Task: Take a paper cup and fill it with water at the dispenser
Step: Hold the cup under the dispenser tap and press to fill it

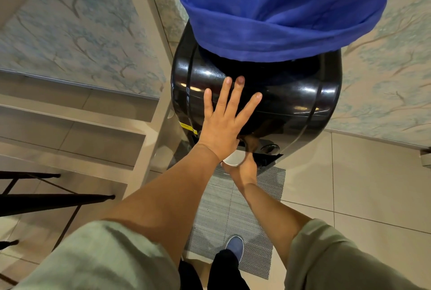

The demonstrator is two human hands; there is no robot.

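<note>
A glossy black water dispenser [291,93] stands straight ahead, its bottle wrapped in a blue cloth cover [275,9]. My left hand [224,117] lies flat on the dispenser's rounded top, fingers spread, holding nothing. Lower down, my right hand [245,168] grips a white paper cup [233,159] from below and holds it under the front of the dispenser, beside a round tap button [270,148]. My left wrist hides part of the cup. The spout and any water stream are out of sight.
A grey woven mat [233,215] lies on the tiled floor before the dispenser, with my blue shoe [235,246] on it. Beige shelving [77,117] stands close on the left, dark metal legs [53,201] beneath. Patterned wallpaper covers the wall behind.
</note>
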